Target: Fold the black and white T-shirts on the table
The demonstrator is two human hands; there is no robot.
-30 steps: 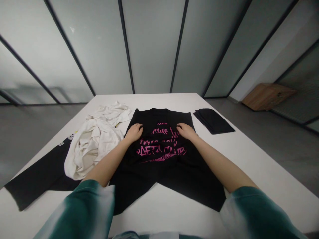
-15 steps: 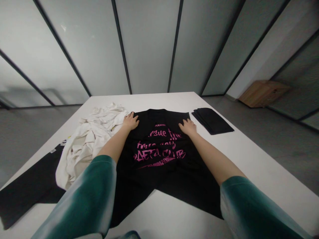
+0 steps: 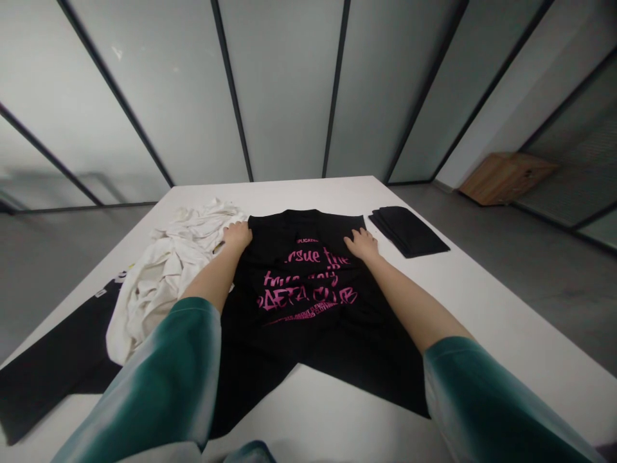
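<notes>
A black T-shirt (image 3: 308, 334) with pink lettering lies spread on the white table, its hem towards me. My left hand (image 3: 237, 235) rests at the shirt's far left edge, fingers stretched over the border, close beside a crumpled heap of white cloth (image 3: 166, 267). On the shirt's far right part lies my right hand (image 3: 362, 243), palm down with the fingers apart. Both forearms reach across the sides of the shirt and cover some of its edges.
Folded black cloth (image 3: 407, 230) lies on the table (image 3: 486, 334) to the right. Another black garment (image 3: 62, 341) stretches along the left, partly under the white heap. Beyond the table stand frosted panels (image 3: 284, 90), with a wooden box (image 3: 506, 177) on the floor at right.
My left hand has slid left from the shirt's upper part to its edge. My right hand stays in nearly the same place, and the shirt lies as before.
</notes>
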